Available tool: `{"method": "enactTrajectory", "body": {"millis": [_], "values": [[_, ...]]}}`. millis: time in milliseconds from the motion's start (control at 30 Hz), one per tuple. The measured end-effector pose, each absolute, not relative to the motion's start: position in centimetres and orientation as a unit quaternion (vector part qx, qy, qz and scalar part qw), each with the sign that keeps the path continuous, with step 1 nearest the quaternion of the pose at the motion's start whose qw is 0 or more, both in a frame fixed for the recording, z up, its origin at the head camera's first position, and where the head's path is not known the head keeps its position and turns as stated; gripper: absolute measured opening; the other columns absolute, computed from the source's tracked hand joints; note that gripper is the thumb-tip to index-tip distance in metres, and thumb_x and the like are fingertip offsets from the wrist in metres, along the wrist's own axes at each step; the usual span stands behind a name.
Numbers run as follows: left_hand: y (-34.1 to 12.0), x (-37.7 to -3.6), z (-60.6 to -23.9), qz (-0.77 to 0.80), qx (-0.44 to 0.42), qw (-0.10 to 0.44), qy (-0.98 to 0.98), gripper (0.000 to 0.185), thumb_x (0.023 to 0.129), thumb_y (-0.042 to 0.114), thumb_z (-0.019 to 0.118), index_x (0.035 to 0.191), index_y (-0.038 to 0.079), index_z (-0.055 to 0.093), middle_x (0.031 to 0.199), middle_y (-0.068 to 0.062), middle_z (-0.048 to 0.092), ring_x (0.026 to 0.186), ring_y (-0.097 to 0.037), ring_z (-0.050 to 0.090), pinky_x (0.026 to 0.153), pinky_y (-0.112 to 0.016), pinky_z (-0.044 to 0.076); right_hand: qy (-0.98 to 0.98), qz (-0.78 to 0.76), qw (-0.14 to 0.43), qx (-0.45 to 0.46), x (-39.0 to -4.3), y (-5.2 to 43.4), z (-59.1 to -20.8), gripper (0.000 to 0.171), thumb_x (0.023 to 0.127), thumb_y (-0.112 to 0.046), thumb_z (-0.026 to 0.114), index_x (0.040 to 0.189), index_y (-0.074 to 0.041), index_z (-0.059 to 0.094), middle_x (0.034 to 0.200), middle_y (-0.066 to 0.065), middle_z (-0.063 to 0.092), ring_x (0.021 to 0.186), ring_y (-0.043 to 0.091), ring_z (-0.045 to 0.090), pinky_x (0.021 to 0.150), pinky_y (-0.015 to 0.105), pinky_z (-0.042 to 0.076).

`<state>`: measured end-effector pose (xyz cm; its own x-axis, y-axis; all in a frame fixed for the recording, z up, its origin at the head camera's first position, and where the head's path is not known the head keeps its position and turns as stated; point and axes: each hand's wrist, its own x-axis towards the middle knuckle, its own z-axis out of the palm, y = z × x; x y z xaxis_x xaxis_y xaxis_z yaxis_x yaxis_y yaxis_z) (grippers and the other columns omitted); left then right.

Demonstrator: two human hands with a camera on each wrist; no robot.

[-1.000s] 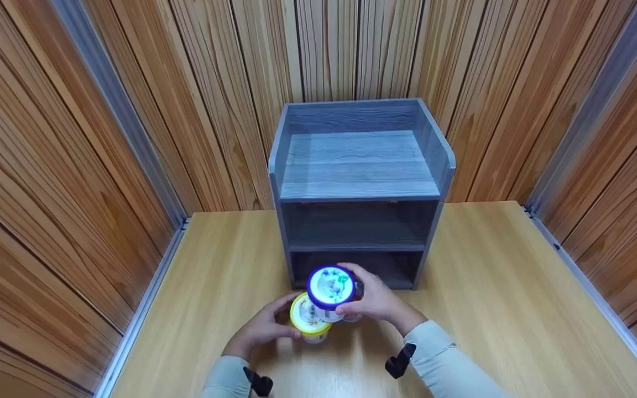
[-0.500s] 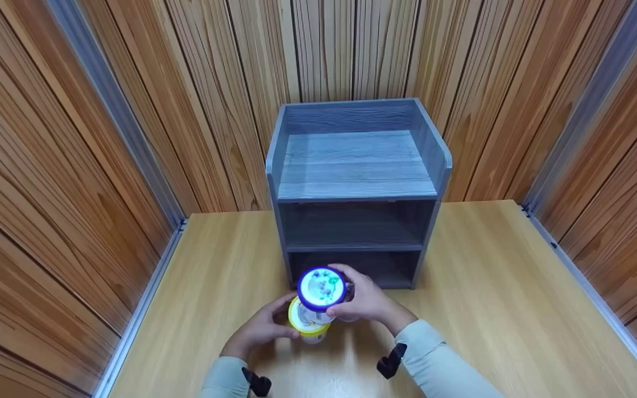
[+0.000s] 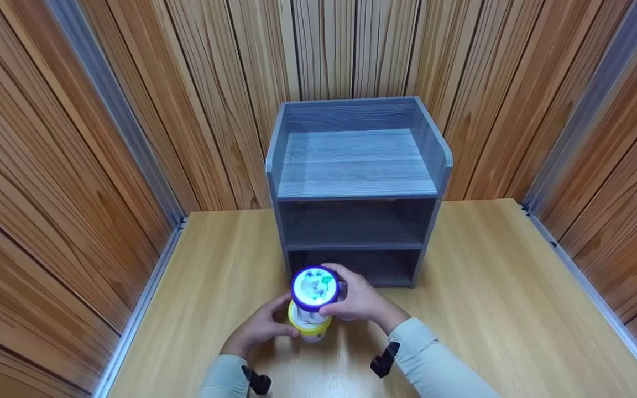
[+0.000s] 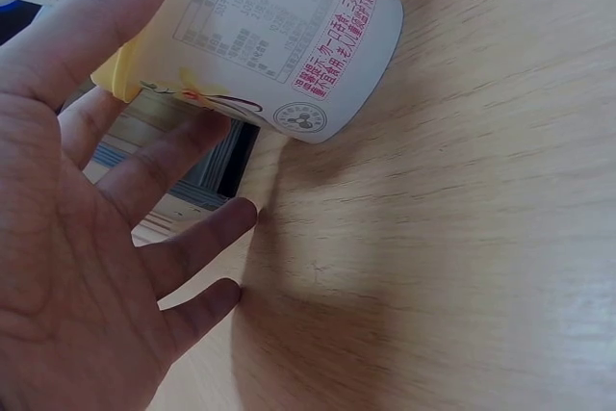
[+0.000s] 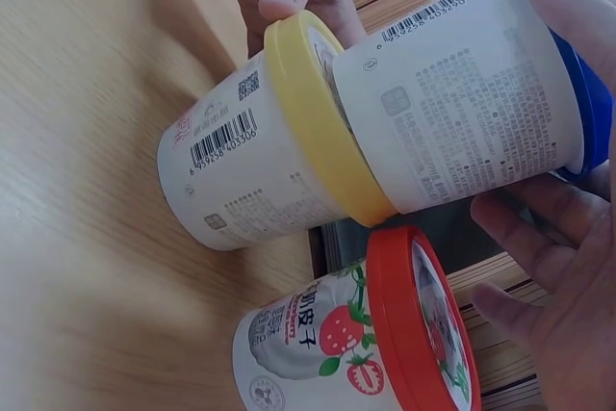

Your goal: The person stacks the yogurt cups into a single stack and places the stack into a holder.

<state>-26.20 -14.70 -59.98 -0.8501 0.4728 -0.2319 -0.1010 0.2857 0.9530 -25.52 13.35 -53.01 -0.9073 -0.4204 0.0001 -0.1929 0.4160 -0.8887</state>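
Note:
My right hand grips a white cup with a blue lid, tilted, its base resting on the lid of a yellow-lidded cup. That yellow-lidded cup stands on the wooden table. My left hand holds it, thumb on its side and the other fingers spread behind. In the right wrist view the blue-lidded cup touches the yellow rim, and a red-lidded strawberry cup stands just beside both, under my right fingers.
A grey wooden shelf unit with a top tray and two open compartments stands right behind the cups, against the slatted wood wall. Wood-panel walls with metal rails close in the table's left and right sides.
My right hand has carried the blue-lidded cup a little to the left, so it now sits more directly over the yellow-lidded cup. The left hand has stayed on the yellow-lidded cup.

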Motion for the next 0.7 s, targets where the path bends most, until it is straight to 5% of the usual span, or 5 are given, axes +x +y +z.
{"method": "enactTrajectory", "body": {"millis": [700], "values": [[-14.7,-26.4,-60.0,0.572,0.144,0.23,0.774,0.087,0.076,0.022,0.089,0.152,0.031,0.046,0.154,-0.001,0.047,0.143,-0.036,0.038,0.116,-0.069,0.016,0.829,-0.51,0.139,-0.183,-25.1,12.0,-53.0,0.098,0.069,-0.058,0.088,0.151,-0.036,0.038,0.145,0.0,0.05,0.133,0.028,0.048,0.11,0.06,0.039]]}}
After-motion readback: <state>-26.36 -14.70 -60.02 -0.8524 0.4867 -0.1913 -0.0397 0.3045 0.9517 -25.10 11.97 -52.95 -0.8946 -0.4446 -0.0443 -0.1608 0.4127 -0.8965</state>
